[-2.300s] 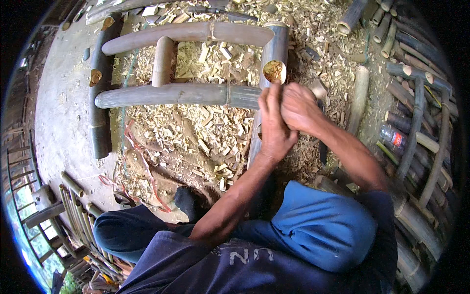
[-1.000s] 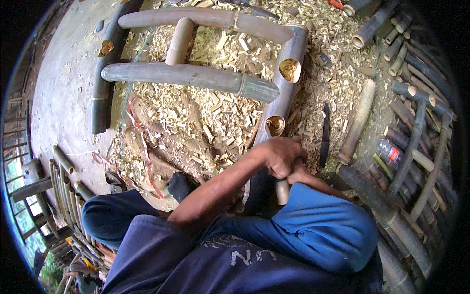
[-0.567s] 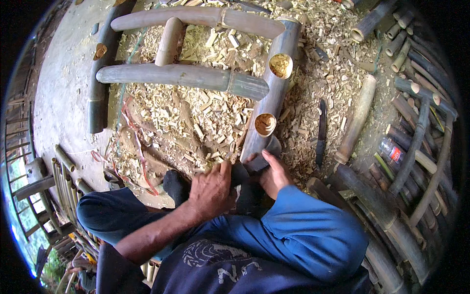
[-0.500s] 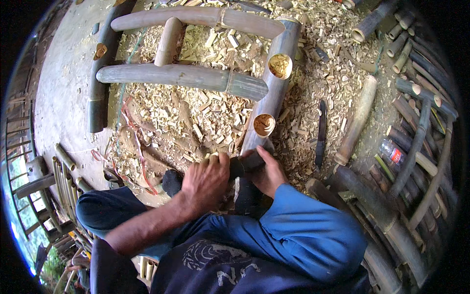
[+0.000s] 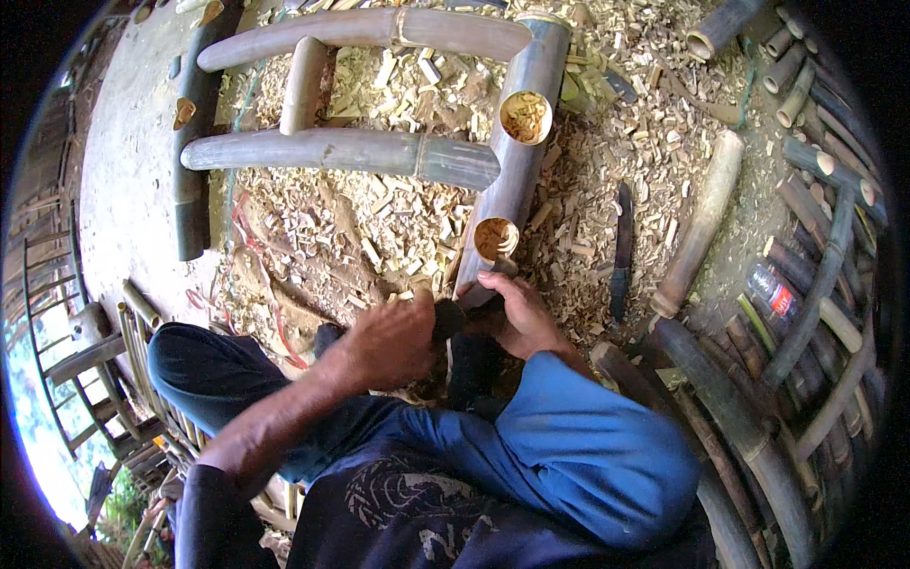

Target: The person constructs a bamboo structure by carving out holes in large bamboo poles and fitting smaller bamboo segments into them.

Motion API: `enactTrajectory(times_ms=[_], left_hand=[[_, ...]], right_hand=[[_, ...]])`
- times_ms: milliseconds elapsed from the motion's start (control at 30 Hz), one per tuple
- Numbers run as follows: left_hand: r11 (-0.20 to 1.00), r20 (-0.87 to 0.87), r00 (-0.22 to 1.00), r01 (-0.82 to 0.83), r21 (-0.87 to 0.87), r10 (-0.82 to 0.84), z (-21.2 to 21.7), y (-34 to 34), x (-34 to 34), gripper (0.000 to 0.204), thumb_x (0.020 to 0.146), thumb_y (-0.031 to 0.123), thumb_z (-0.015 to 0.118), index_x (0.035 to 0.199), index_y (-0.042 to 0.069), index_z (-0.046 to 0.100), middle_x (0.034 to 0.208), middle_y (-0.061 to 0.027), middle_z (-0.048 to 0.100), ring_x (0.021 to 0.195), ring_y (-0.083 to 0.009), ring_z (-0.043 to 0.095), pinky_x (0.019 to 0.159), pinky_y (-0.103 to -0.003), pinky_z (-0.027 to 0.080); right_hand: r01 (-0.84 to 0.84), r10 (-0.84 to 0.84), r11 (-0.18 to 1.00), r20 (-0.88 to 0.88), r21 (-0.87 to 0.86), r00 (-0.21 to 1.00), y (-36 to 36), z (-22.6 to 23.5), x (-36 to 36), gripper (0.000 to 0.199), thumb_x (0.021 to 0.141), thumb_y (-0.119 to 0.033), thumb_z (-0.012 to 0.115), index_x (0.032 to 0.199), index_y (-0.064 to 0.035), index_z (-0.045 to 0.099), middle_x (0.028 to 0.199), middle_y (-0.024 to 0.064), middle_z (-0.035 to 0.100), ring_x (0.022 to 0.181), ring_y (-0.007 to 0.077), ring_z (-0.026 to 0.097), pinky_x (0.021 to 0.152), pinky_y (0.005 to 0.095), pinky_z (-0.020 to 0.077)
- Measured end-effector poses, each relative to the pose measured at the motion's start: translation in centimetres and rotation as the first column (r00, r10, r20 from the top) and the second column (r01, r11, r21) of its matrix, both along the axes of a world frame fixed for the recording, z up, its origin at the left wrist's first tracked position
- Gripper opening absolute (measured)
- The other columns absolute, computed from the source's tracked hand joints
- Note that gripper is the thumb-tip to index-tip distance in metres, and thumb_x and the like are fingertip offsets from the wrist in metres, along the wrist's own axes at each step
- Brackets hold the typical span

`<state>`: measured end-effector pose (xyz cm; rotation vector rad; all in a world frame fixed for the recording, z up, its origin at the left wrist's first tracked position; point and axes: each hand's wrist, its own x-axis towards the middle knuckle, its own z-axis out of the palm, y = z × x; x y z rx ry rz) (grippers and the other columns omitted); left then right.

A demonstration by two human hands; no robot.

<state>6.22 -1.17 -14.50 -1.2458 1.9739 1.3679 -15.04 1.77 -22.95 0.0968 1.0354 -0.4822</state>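
Note:
My left hand (image 5: 387, 343) is closed at the near end of a thick bamboo pole (image 5: 517, 166), beside a short dark piece (image 5: 448, 319) whose kind I cannot make out. My right hand (image 5: 526, 321) wraps the pole's near end, its thumb stretched along the top just below a round cut hole (image 5: 497, 240). A second hole (image 5: 525, 117) lies farther up the same pole. Two curved bamboo rails (image 5: 341, 152) run from this pole to another dark pole (image 5: 191, 190) at the left, with a short upright piece (image 5: 303, 87) between them. The space between my hands is partly hidden.
Wood chips (image 5: 588, 199) cover the ground. A long dark blade (image 5: 622, 251) and a loose bamboo length (image 5: 700, 223) lie to the right. Stacked bamboo poles (image 5: 758, 446) and a plastic bottle (image 5: 773, 291) are farther right. A ladder-like frame (image 5: 71, 351) stands at the left.
My left hand has moved slightly left and down, away from my right hand. My right hand keeps its place at the pole's end. The view has shifted a little.

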Motion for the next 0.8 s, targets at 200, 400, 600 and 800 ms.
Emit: enactTrajectory(times_ms=[200, 400, 600, 800], left_hand=[[0.825, 0.077, 0.831, -0.556, 0.096, 0.551, -1.5, 6.7, -8.4, 0.063, 0.084, 0.029, 0.077, 0.116, -0.008, 0.038, 0.085, -0.0329, 0.068, 0.084, -0.0501, 0.069, 0.072, -0.055, 0.056], [0.664, -0.042, 0.682, -0.692, 0.283, 0.73, -2.9, 9.0, -7.0, 0.076, 0.082, 0.03, 0.081, 0.134, -0.004, 0.038, 0.105, -0.0318, 0.067, 0.103, -0.0482, 0.066, 0.088, -0.051, 0.053], [0.763, 0.126, 0.754, -0.642, -0.069, 0.645, -7.0, 5.0, 2.2, 0.041, 0.068, 0.029, 0.084, 0.101, 0.007, 0.074, 0.089, -0.0185, 0.074, 0.084, -0.0357, 0.073, 0.077, -0.047, 0.058], [0.885, 0.271, 0.953, 0.004, -0.465, 0.138, -1.8, -7.3, 1.8, 0.016, 0.074, 0.015, 0.076, 0.088, 0.008, 0.073, 0.078, -0.0114, 0.073, 0.076, -0.0263, 0.073, 0.071, -0.043, 0.057]], right_hand=[[-0.415, 0.352, 0.885, -0.281, -0.209, 0.893, -2.1, -3.5, -4.0, 0.027, 0.092, -0.027, 0.057, 0.099, -0.0021, 0.066, 0.084, 0.0111, 0.072, 0.069, 0.0229, 0.068, 0.068, 0.0386, 0.0558], [-0.804, 0.474, 0.581, -0.749, -0.128, 0.462, 0.1, 0.2, -2.6, 0.032, 0.094, -0.038, 0.058, 0.1, -0.0065, 0.065, 0.102, 0.0173, 0.06, 0.102, 0.0253, 0.059, 0.087, 0.0394, 0.049], [-0.131, 0.042, 0.967, -0.372, -0.217, 0.927, 0.5, -4.1, 3.9, 0.043, 0.097, -0.039, 0.066, 0.121, -0.0036, 0.057, 0.109, 0.0089, 0.061, 0.093, 0.0233, 0.063, 0.078, 0.0441, 0.056], [0.477, -0.436, 0.865, 0.237, -0.155, 0.868, -1.6, -2.5, 5.6, 0.024, 0.105, -0.022, 0.056, 0.124, -0.0085, 0.061, 0.115, 0.0071, 0.068, 0.108, 0.0249, 0.067, 0.091, 0.0463, 0.0592]])
